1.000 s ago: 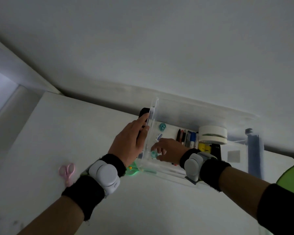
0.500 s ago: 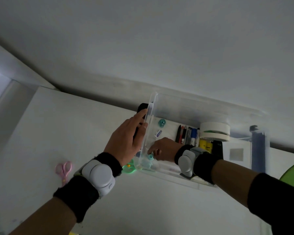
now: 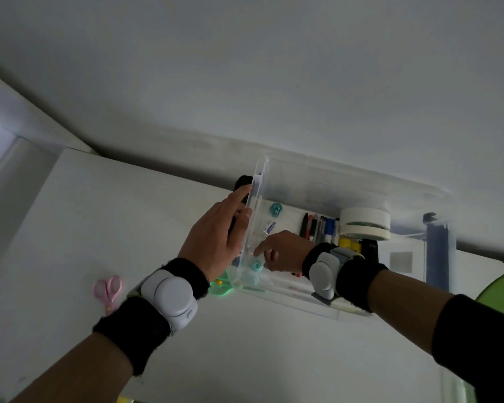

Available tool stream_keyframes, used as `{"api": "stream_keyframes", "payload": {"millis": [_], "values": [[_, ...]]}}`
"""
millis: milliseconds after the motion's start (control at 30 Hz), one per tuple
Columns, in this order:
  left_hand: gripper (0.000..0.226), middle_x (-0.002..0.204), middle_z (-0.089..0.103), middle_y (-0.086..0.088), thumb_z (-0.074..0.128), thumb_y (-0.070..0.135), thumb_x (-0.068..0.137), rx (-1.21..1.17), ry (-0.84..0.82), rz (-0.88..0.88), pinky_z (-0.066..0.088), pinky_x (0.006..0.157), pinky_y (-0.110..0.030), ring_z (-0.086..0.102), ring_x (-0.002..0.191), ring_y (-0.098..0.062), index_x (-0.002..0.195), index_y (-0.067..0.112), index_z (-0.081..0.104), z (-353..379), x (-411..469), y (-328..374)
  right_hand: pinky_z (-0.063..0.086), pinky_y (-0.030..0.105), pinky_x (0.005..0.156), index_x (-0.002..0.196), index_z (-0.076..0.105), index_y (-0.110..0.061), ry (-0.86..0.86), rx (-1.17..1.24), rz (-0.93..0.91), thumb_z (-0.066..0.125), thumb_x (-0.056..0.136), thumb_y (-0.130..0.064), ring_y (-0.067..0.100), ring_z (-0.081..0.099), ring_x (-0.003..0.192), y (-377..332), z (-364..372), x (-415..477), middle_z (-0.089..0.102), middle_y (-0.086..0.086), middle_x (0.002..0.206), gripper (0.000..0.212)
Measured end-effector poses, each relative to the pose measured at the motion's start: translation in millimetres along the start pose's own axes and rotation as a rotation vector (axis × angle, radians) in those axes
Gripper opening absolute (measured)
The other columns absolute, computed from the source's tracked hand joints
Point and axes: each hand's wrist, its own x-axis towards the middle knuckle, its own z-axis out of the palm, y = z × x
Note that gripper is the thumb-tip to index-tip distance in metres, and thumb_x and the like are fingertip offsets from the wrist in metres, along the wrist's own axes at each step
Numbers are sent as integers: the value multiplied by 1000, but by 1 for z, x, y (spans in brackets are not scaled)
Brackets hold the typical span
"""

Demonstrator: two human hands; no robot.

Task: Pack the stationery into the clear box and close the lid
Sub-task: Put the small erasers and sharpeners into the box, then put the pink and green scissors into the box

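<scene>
left hand [image 3: 216, 237]: flat against the outside of the end wall of the clear box [image 3: 288, 296], fingers mostly straight, pressing and steadying it; grasps nothing as far as can be seen.
right hand [image 3: 285, 251]: inside the box, across the wall from the left palm. Index finger points down at a small teal piece [image 3: 256, 266], other fingers curled. Cannot tell whether it is pinching the piece or has already let it go.
teal piece: on the box floor in the near corner, just under the right fingertips, close to the wall the left hand braces.
already in box: a second teal piece [image 3: 275, 209] and an eraser [image 3: 269, 227] beyond the right knuckles; pens [image 3: 320, 228] and tape rolls [image 3: 364, 223] further out past the right wrist.
not packed: green scissors [image 3: 220, 286] on the table [image 3: 70, 213], just outside the box corner under the left wrist; pink scissors [image 3: 108, 289] well out beyond the left wrist.
lid [image 3: 346, 184]: looks stood open behind the box, away from both hands; hard to read, clear on clear.
step, judged: setting the teal piece down in the corner.
how to do it well: keep the left palm firm so the light box does not slide; let go low, not dropped, so the piece does not roll; lift the right hand straight out clear of the pens, then go for the green scissors, nearest the left hand.
risk: box tipping if the left hand pushes high on the wall.
</scene>
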Motion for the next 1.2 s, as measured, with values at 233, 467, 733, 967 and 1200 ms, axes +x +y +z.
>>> {"api": "stream_keyframes", "payload": {"millis": [233, 467, 733, 967, 1200], "values": [[40, 104, 62, 0, 47, 24, 96, -57, 2, 3, 53, 83, -39, 58, 94, -18, 135, 19, 47, -10, -2, -4, 52, 30, 89, 99, 71, -24, 203, 32, 8, 61, 88, -32, 14, 65, 92, -18, -29, -29, 72, -3, 101, 17], [20, 98, 64, 9, 53, 28, 92, 49, 85, -26, 52, 76, -34, 59, 86, -10, 110, 24, 60, -39, -21, -26, 51, 24, 70, 77, 71, -13, 551, 205, 22, 64, 83, -20, 10, 62, 68, -56, -61, -61, 69, -4, 73, 12], [4, 87, 61, 9, 64, 25, 86, 156, 134, -101, 52, 73, -36, 57, 84, -12, 87, 23, 61, -93, -63, -75, 53, 28, 77, 86, 73, -8, 700, 194, -98, 63, 83, -11, 18, 67, 75, -131, -74, -66, 73, 4, 82, 11], [4, 87, 62, 8, 63, 23, 86, 181, 107, -208, 52, 75, -36, 57, 84, -15, 90, 24, 63, -130, -96, -123, 51, 28, 81, 101, 71, -14, 579, 160, -148, 66, 83, -17, 14, 64, 80, -190, -47, -37, 68, 0, 93, 18], [15, 93, 63, 0, 64, 25, 86, 150, 101, -381, 51, 79, -38, 59, 86, -19, 98, 18, 61, -151, -137, -176, 51, 34, 85, 114, 62, -25, 346, 21, -131, 65, 85, -27, 12, 60, 90, -231, 10, 12, 62, -5, 104, 29]]}}
